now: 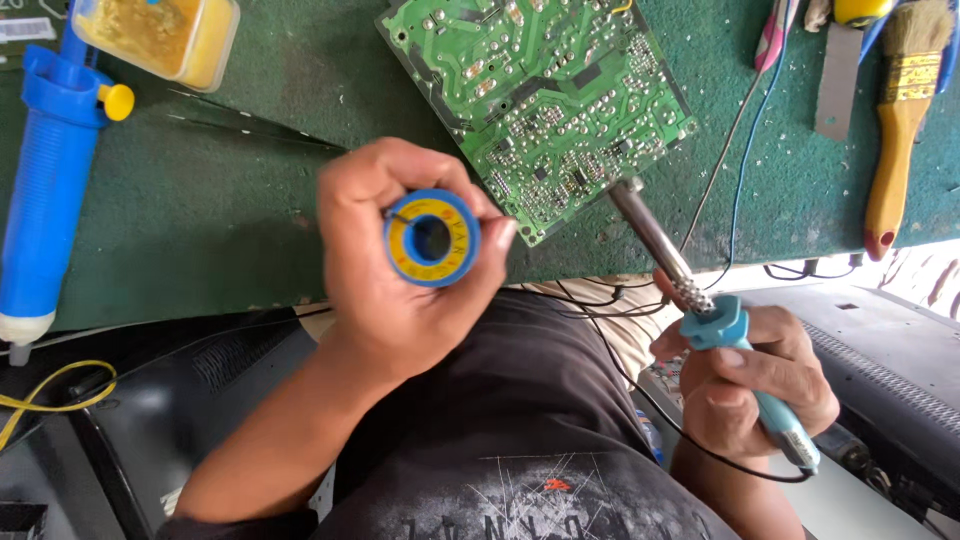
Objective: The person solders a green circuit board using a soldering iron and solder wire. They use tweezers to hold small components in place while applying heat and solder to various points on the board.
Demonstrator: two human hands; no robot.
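Green felt-covered surface (230, 230) carries everything. Green circuit board (540, 100) lies solder side up near its front edge, so the joints are exposed.

Left hand (395, 265) holds a blue-and-yellow solder spool (432, 238) end-on to the camera, fingers (500, 235) wrapped round the rim, thumb side by the board's near corner. A thin strand seems to cross the spool face (too fine to trace further).

Right hand (750, 380) grips the soldering iron (700, 310) by its light-blue handle, fingers closed around it like a pen. Metal barrel angles up-left; tip sits at the board's lower right edge. Contact with a joint can't be confirmed.

Around:
- blue desoldering pump (45, 180) with yellow button, far left
- yellow tub of flux (160, 35), top left
- tweezers (250, 125) between tub and board
- yellow-handled brush (900, 130), top right
- thin wires (740, 160) beside the board
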